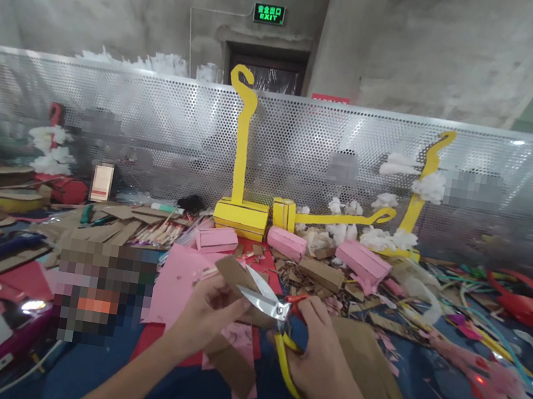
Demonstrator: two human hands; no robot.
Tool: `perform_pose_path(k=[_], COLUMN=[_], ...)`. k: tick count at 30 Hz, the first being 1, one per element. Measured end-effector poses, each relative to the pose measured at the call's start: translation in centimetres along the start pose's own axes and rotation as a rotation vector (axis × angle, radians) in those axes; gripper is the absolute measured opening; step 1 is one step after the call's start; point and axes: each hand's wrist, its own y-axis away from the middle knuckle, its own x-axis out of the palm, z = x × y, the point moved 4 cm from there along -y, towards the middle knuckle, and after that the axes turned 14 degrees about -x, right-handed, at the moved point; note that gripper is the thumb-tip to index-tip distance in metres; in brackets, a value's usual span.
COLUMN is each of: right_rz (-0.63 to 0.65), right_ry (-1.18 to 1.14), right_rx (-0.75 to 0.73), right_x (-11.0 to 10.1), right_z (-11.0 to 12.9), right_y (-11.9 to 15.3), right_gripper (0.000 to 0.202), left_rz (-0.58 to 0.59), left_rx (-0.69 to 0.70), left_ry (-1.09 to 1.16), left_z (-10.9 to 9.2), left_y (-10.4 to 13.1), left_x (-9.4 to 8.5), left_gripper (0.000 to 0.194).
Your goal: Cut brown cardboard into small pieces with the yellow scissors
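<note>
My left hand [205,311] pinches a narrow strip of brown cardboard [230,273] above the middle of the table. In my right hand [320,353] is a pair of scissors [269,304] with one red and one yellow handle. Their blades are spread, pointing left at the strip; fingers partly hide where they meet it. Below my hands another cardboard piece [231,364] lies over pink paper scraps. Pink paper [175,283] and red paper [155,342] lie by my left hand. A larger cardboard sheet [370,378] rests under and beside my right forearm.
Yellow hooked cardboard shapes [241,148] and pink-covered blocks [362,263] stand or lie at the back, before a perforated metal panel [167,123]. At right lies a pink glue gun [494,387]. A purple power strip [16,339] with a white plug sits at front left.
</note>
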Motion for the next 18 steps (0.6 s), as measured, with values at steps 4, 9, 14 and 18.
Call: perform_pose_path(k=[4, 9, 14, 18], right_rz=[0.002, 0.019, -0.001, -0.008], right_ry=[-0.014, -0.004, 0.019, -0.069], right_rx=[-0.029, -0.007, 0.022, 0.068], right_x=[-0.2, -0.3, -0.2, -0.2], right_z=[0.0, -0.5, -0.8, -1.1], right_y=[-0.1, -0.2, -0.1, 0.2], right_gripper=[0.027, 0.024, 0.021, 0.018], left_rz=[0.028, 0.086, 0.109, 0.086], left_rx=[0.009, 0.006, 0.003, -0.025], left_ry=[-0.005, 0.056, 0.077, 0.049], left_z=[0.0, 0.1, 0.1, -0.2], left_y=[0.0, 0.0, 0.2, 0.2], left_x=[0.0, 0.4, 0.5, 0.5], left_gripper=[0.021, 0.018, 0.019, 0.021])
